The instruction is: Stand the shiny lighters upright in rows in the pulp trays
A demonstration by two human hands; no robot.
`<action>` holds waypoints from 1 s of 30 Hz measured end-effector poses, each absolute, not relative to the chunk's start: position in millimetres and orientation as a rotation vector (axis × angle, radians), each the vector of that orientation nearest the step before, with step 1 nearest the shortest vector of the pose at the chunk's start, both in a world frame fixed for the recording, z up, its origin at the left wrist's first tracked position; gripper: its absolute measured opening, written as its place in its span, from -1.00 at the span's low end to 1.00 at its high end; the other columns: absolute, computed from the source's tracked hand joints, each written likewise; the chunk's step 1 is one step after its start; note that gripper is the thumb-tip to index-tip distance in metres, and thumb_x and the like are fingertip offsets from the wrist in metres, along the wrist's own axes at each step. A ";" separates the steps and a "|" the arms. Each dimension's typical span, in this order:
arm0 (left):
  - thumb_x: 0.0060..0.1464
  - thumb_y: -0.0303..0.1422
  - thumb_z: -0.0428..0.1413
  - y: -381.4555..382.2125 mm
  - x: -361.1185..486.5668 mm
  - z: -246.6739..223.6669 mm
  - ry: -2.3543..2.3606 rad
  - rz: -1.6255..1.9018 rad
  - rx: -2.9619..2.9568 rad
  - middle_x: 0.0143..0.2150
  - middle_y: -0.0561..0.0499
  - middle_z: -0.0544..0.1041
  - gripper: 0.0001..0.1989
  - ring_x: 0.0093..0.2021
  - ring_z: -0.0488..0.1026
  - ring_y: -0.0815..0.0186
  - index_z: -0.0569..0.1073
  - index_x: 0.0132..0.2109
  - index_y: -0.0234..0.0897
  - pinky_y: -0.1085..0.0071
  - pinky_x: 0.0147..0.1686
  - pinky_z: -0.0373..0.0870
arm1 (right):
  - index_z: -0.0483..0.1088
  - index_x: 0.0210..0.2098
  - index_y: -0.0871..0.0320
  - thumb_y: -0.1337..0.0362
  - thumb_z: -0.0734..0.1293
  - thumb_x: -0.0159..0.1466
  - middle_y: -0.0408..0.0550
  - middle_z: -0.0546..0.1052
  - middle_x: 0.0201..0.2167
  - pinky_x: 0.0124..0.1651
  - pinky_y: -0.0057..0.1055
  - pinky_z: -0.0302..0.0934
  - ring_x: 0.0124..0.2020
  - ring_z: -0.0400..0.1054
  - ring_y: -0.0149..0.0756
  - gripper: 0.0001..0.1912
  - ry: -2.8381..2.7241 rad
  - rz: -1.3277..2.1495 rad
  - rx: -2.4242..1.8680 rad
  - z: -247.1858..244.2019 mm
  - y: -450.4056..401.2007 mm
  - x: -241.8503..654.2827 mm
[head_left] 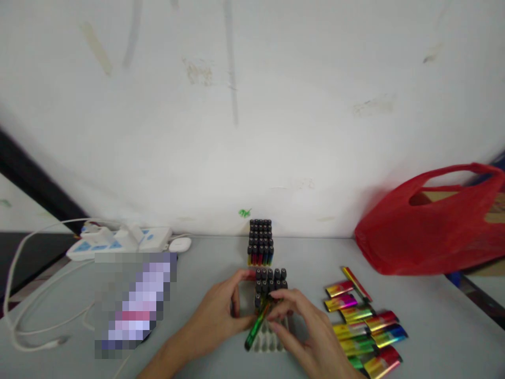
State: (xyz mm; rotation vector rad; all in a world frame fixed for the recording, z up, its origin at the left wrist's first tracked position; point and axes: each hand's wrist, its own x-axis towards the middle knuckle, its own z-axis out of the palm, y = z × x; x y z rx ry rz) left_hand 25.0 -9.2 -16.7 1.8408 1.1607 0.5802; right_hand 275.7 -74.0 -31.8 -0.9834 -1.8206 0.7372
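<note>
A pale tray [269, 343] with rounded slots stands in front of me, its back rows filled with upright, black-topped lighters [270, 275]. My left hand [221, 308] curves along the tray's left side, index fingertip at the back row and thumb near the front, gripping it. Between the thumb and fingers of my right hand [302, 321] is a shiny green lighter [255, 329], tilted over the tray with its lower end towards me. My right fingers hide its upper end and part of the tray.
Behind the tray stands a block of upright lighters [260, 239] near the wall. Several metallic coloured lighters [357, 330] lie at the right. A red plastic bag [430, 226] stands at the back right. On the left are a power strip [118, 242], white cables and a blurred purple object [138, 305].
</note>
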 end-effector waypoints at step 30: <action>0.13 -0.19 0.49 -11.1 26.4 -15.0 1.198 0.556 1.857 -0.45 0.21 0.49 -0.26 -0.44 0.48 0.19 0.51 0.40 -0.15 0.39 -0.36 0.28 | 0.45 -0.04 0.01 0.34 0.51 0.47 -0.12 0.58 -0.19 -0.21 -0.49 0.47 -0.26 0.56 -0.28 -0.81 -1.955 0.646 -0.866 -17.0 -77.1 274.7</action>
